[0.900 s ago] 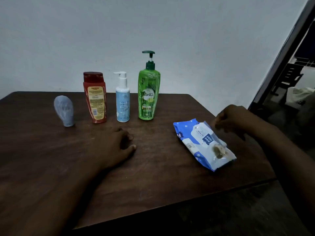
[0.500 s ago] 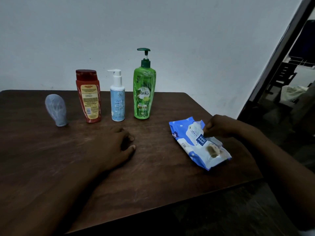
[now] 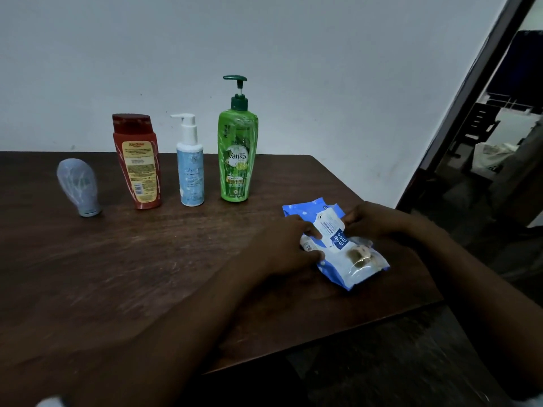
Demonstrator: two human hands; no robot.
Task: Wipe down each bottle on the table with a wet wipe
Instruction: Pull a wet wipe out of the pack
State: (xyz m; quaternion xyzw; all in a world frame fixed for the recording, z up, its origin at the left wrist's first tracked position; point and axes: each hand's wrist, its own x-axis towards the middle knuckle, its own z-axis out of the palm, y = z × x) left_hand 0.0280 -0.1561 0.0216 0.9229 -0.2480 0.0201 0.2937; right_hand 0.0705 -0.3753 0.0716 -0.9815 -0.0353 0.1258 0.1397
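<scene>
Left hand (image 3: 282,248) lies on the near left edge of the wipes pack (image 3: 352,268), 1 fingertip on top of it and the thumb against its side, so the pack is gripped between them. Right hand (image 3: 374,221) comes in from the far side with its fingers curled, pinching the edge of the white flap (image 3: 330,230) on top of the pack. I cannot tell from where I stand whether the flap is lifted or lying flat. The pack is blue and white and lies flat on the right part of the table (image 3: 147,274), close to its right edge, skewed to the table's sides.

4 bottles stand in a row across the back of the dark wooden table, well apart from both hands. From the left: a grey bottle (image 3: 79,186), standing on its narrow end and leaning a little; a red bottle (image 3: 138,165) with a yellow label, also leaning slightly; a pale blue bottle (image 3: 191,174) with a white pump; and a tall green bottle (image 3: 238,160) with a dark green pump, upright and nearest the pack. None touches its neighbour.

Behind the table is a plain white wall (image 3: 293,69). A dark door frame (image 3: 470,98) slants down the right side, with dim furniture beyond it.
</scene>
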